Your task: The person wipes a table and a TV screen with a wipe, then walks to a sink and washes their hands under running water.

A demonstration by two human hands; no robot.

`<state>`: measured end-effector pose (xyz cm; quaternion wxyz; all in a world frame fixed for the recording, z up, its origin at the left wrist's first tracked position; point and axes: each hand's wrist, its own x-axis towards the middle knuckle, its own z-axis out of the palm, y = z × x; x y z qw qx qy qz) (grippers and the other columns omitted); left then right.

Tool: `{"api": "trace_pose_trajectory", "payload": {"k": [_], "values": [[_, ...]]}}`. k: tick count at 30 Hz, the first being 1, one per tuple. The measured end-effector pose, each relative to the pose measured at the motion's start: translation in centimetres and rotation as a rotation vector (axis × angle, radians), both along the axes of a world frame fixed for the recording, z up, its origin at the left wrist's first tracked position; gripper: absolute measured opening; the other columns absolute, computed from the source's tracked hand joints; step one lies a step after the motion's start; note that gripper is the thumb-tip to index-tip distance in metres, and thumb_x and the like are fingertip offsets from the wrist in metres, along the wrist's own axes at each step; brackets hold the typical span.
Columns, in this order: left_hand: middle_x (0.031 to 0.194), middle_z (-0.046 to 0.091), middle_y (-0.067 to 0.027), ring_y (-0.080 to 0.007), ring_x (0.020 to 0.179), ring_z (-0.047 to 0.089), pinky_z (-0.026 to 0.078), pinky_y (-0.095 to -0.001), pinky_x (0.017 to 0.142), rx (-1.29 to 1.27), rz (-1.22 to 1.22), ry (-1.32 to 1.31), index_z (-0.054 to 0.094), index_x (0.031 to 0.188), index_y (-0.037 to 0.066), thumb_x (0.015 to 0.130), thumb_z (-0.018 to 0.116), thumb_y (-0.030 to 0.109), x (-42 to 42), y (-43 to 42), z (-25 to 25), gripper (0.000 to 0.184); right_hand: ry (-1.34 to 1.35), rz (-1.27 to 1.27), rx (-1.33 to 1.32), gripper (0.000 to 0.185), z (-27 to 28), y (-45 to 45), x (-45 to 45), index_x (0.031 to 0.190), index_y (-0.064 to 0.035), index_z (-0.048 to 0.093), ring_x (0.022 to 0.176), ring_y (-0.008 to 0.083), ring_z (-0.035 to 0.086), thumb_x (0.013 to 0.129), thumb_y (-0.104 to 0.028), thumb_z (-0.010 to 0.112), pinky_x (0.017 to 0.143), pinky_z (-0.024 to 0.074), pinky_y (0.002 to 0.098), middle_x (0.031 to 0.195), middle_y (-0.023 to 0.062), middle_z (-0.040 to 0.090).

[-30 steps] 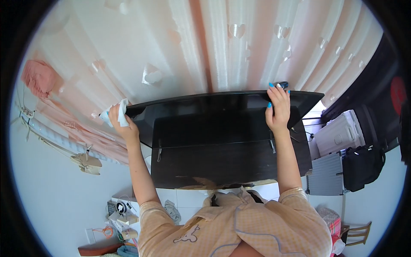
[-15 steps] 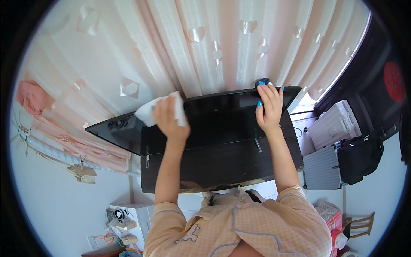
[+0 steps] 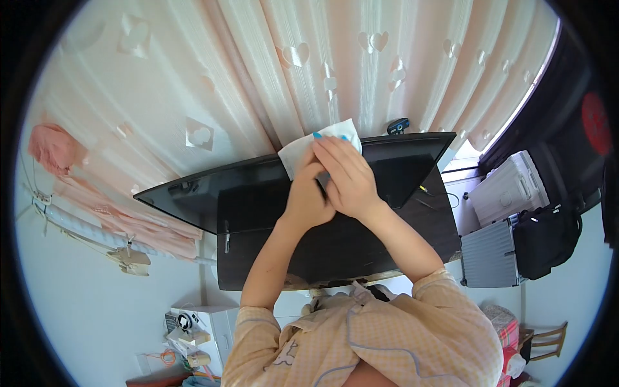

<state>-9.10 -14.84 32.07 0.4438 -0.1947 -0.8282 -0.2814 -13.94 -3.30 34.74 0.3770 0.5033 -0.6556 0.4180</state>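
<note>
A white cloth (image 3: 298, 152) is spread at the top edge of a wide black flat-screen TV (image 3: 251, 193), near its middle. My left hand (image 3: 308, 198) is closed on the cloth's lower part, its fingertips partly hidden behind my other hand. My right hand (image 3: 348, 179), with blue-painted nails, overlaps the left; its fingers press together over the cloth and its thumb points toward the left hand. The TV stands on a dark wooden cabinet (image 3: 335, 255).
A small black device (image 3: 398, 126) sits behind the TV's top right edge. Pale pink curtains (image 3: 258, 77) hang close behind. To the right are a cable (image 3: 442, 195), a white suitcase (image 3: 506, 190), a silver suitcase (image 3: 490, 255) and a black backpack (image 3: 548, 242).
My left hand has moved right along the TV with the cloth. My right hand has left the TV's top right edge by the small device and come left onto the cloth.
</note>
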Motion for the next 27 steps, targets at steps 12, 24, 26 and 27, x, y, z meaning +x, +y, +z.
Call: {"api": "trace_pose_trajectory", "payload": {"k": [12, 24, 26, 27], "values": [[0.113, 0.05, -0.0168, -0.0341, 0.11, 0.042, 0.025, -0.0475, 0.096, -0.063, 0.278, 0.14, 0.047, 0.102, -0.001, 0.074, 0.046, 0.001, 1.0, -2.4, 1.4, 0.029, 0.135, -0.303, 0.164, 0.037, -1.1, -1.3, -2.4, 0.096, -0.0054, 0.052, 0.078, 0.0198, 0.048, 0.064, -0.022, 0.061, 0.073, 0.0361, 0.0317, 0.085, 0.0059, 0.051], [0.106, 0.056, -0.0105, -0.0273, 0.102, 0.048, 0.029, -0.0415, 0.093, -0.271, 0.399, 0.211, 0.055, 0.103, 0.0, 0.067, 0.048, 0.003, -1.4, -0.1, -0.1, 0.037, 0.206, -0.612, -0.066, 0.011, -2.2, 11.5, -10.6, 0.069, -0.0044, 0.053, 0.068, 0.0263, 0.047, 0.07, -0.013, 0.047, 0.069, 0.0346, 0.0374, 0.07, 0.0092, 0.05], [0.104, 0.057, -0.0098, -0.0267, 0.1, 0.049, 0.029, -0.0409, 0.092, -0.254, 0.411, 0.223, 0.056, 0.101, 0.001, 0.066, 0.048, 0.003, -1.5, 0.0, -0.2, 0.036, 0.206, -0.617, -0.11, 0.012, -2.1, 11.4, -10.7, 0.068, -0.0038, 0.052, 0.068, 0.0272, 0.046, 0.072, -0.013, 0.046, 0.07, 0.0343, 0.0377, 0.068, 0.0098, 0.049], [0.102, 0.057, -0.009, -0.026, 0.099, 0.05, 0.03, -0.0402, 0.091, -0.234, 0.426, 0.234, 0.058, 0.099, 0.002, 0.065, 0.048, 0.003, -1.6, 0.1, -0.2, 0.035, 0.174, -0.656, -0.176, 0.012, -2.2, 10.8, -10.5, 0.068, -0.0032, 0.051, 0.068, 0.0277, 0.045, 0.073, -0.013, 0.046, 0.071, 0.034, 0.0381, 0.068, 0.0103, 0.048]]}}
